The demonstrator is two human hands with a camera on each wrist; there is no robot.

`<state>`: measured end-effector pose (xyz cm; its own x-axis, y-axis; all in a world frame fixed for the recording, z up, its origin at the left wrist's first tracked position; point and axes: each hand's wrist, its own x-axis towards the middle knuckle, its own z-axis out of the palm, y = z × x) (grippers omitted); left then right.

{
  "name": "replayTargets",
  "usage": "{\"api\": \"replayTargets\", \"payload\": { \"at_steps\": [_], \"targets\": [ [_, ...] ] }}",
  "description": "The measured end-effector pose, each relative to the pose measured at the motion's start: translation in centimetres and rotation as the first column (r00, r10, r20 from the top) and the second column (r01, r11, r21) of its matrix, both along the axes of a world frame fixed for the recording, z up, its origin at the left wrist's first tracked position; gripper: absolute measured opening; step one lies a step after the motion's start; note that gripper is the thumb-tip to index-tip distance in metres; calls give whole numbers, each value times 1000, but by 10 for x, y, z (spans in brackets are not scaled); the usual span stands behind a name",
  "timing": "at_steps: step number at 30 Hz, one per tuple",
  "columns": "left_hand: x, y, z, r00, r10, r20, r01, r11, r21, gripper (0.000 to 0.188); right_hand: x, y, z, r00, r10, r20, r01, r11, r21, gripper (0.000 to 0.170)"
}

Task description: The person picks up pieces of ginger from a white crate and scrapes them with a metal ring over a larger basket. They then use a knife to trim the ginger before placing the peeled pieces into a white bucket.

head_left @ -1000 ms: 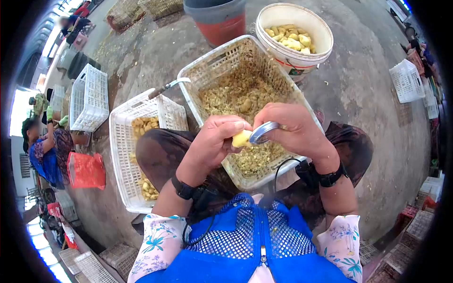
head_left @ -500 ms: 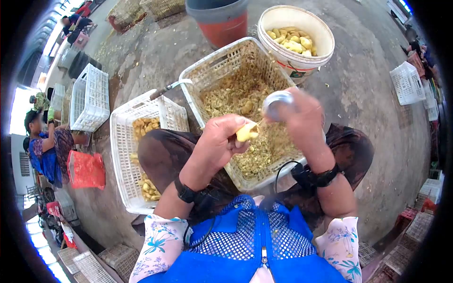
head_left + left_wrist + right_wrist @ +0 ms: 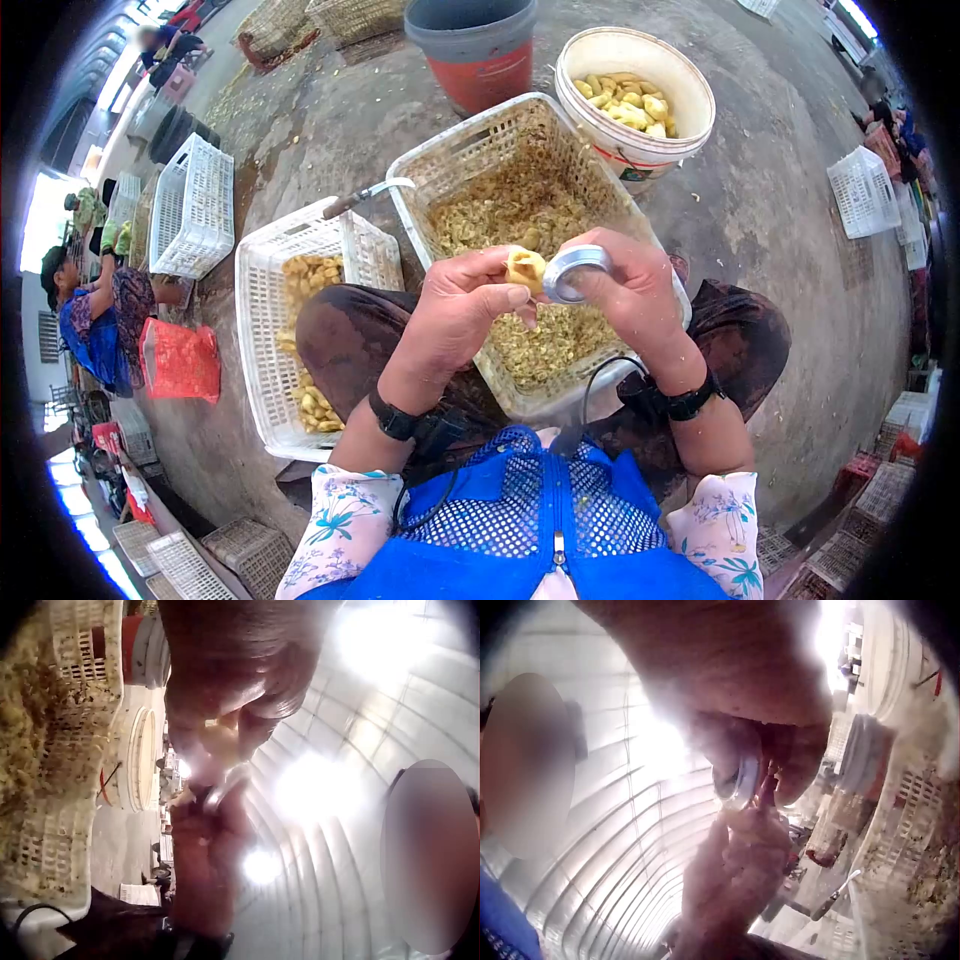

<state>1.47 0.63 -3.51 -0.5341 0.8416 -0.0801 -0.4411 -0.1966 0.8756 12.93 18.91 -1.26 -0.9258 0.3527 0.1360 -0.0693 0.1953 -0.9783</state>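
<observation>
My left hand (image 3: 462, 308) pinches a yellow, partly pared piece of ginger (image 3: 524, 268) between thumb and fingers. Close against it, my right hand (image 3: 638, 288) grips a round silver metal ring, like a can lid (image 3: 590, 258), its edge right at the ginger. In the right wrist view the ring (image 3: 745, 784) sits between thumb and fingers; glare blurs the ginger (image 3: 219, 742) in the left wrist view. Both hands are over a white plastic crate (image 3: 405, 215) holding damp, shredded peelings (image 3: 500, 215).
A white bucket (image 3: 706, 125) of pale ginger stands beyond the crate, beside a grey-and-red bucket (image 3: 480, 70). Left of my knee is a white basket (image 3: 255, 340) with more ginger. A wooden-handled knife (image 3: 365, 197) lies across the crate corners. Another person (image 3: 90, 320) sits far left.
Half a second ago my right hand was apart from the ginger, up and to the right; it has come back against it. My left hand has turned the ginger more upright.
</observation>
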Motion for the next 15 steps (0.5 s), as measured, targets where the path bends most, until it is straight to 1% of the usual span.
{"api": "replayTargets", "payload": {
  "at_steps": [4, 5, 7, 8, 10, 11, 13, 14, 15],
  "targets": [
    [0, 2, -7, 999, 20, 48, -19, 1000, -13, 33, 1, -2, -3, 1000, 23, 1, -23, 999, -22, 9],
    [0, 3, -7, 998, 33, 61, -33, 999, -8, 32, 1, -4, -5, 999, 13, -33, -13, 1000, -3, 10],
    [-1, 5, -9, 993, 49, 112, -50, 999, 2, 35, 0, -6, -7, 995, -6, -101, 9, 999, 34, 13],
    [-1, 6, -10, 989, 56, 137, -58, 998, 9, 37, -1, -4, -7, 989, 15, -149, 8, 989, 149, 17],
    [-1, 6, -10, 984, 49, 174, -55, 998, 32, 39, -3, 2, -6, 970, 72, -234, 21, 927, 374, 23],
    [-1, 7, -9, 980, 46, 193, -55, 998, 43, 40, -4, 0, -6, 958, 73, -279, 53, 906, 419, 24],
    [2, 11, -6, 976, -9, 218, -11, 996, 90, 39, -6, -6, -9, 926, 82, -367, 122, 858, 500, 27],
    [3, 13, -4, 972, -37, 230, 11, 994, 113, 39, -5, -7, -8, 930, 98, -354, 116, 835, 537, 26],
    [6, 14, -4, 966, -29, 258, -4, 992, 126, 41, -4, -8, -7, 934, 114, -338, 109, 811, 574, 26]
  ]
}}
